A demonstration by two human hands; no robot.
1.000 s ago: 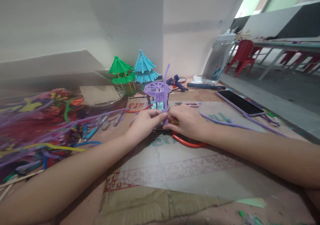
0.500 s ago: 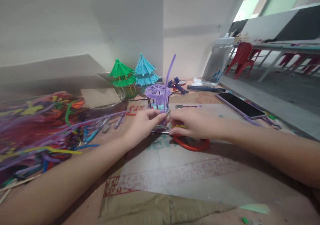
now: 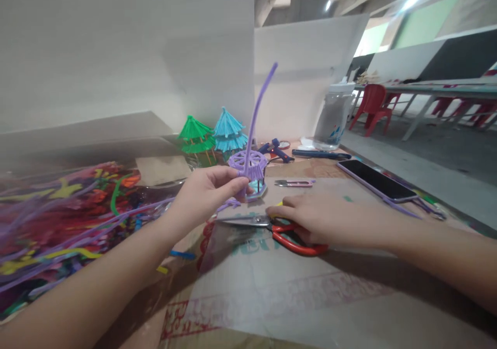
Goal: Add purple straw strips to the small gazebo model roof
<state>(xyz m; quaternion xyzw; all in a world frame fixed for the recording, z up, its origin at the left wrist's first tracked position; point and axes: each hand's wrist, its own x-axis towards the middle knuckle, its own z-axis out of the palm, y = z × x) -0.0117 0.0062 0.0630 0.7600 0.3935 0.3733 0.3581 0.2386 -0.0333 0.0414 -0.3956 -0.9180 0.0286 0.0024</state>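
My left hand [image 3: 212,191] pinches a purple pipe cleaner [image 3: 258,111] between thumb and fingertips, and its long free end points up. Red-handled scissors [image 3: 293,246] lie on the clear sheet with their blades towards the left. Over their handles is my right hand [image 3: 334,217], its fingers curled at the loops; the thumb is mostly hidden. Just behind my left hand stands a small purple pipe-cleaner frame [image 3: 248,161] with a spoked round top on dark posts. Its base is partly covered by the hand.
Green [image 3: 197,134] and blue [image 3: 229,129] tiered-roof models stand behind. A glue gun [image 3: 277,149], thread snips [image 3: 294,183], a phone [image 3: 376,179] and a water bottle [image 3: 334,116] are right of them. Colourful pipe cleaners [image 3: 70,209] heap up on the left.
My hands have moved apart. The left one has shifted left and slightly up with the purple pipe cleaner, while the right is now lower, at the scissors. The camera view has tilted up.
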